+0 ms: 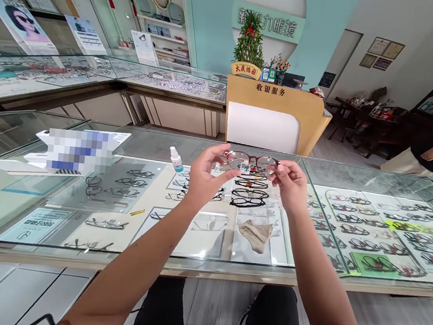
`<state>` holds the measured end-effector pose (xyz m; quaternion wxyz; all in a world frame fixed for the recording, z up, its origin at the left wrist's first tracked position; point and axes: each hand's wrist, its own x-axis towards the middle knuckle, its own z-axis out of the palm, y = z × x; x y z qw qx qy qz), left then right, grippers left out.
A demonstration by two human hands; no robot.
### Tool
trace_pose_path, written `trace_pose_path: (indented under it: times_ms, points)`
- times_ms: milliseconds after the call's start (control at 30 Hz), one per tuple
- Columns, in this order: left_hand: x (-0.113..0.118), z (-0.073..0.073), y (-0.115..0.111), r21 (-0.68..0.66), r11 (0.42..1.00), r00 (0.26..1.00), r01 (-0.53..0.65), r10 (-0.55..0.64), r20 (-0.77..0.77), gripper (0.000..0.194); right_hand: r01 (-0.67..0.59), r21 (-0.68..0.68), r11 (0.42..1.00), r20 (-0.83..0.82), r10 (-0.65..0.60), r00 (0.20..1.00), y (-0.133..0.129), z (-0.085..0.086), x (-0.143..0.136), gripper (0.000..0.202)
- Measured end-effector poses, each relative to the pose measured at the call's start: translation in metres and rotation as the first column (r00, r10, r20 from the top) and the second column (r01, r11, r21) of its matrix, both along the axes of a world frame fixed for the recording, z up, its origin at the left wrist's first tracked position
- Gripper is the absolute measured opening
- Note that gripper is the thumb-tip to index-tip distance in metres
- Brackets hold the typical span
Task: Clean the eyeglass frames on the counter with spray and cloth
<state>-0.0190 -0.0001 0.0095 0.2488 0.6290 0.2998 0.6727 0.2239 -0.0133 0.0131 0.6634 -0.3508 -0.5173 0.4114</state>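
Note:
A pair of eyeglasses with a dark reddish frame and clear lenses is held up above the glass counter, lenses facing me. My left hand pinches its left side between thumb and fingers. On the other side, my right hand grips the right end of the frame. Below them on the counter lies a crumpled beige cleaning cloth. A small white spray bottle with blue liquid stands upright to the left of my left hand.
Rows of eyeglasses fill the glass display counter under my arms. A white folded board stands at the left. Beyond are a yellow cashier desk with a plant and, at right, another person's hand.

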Motion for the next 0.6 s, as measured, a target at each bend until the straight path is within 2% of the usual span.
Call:
trace_pose_path:
  times_ms: [133,233,500,600]
  points:
    - [0.006,0.0,-0.004,0.003,0.999,0.998,0.038,-0.038,0.055,0.064,-0.016,-0.02,1.0,-0.025,0.016,1.0,0.002,-0.004,-0.003,0.054]
    - [0.011,-0.002,-0.007,0.031,0.999,0.997,0.016,-0.018,0.069,0.064,-0.014,-0.02,1.0,-0.037,0.014,0.999,0.005,-0.008,-0.005,0.051]
    - [0.016,-0.007,-0.013,0.176,0.975,0.99,-0.138,0.133,0.043,0.061,-0.038,-0.043,0.998,-0.024,0.037,0.999,0.002,-0.008,-0.008,0.038]
    - [0.014,-0.009,-0.011,0.195,0.958,0.977,-0.211,0.215,0.001,0.063,-0.036,-0.014,0.999,0.026,0.037,0.999,-0.001,-0.007,-0.01,0.041]
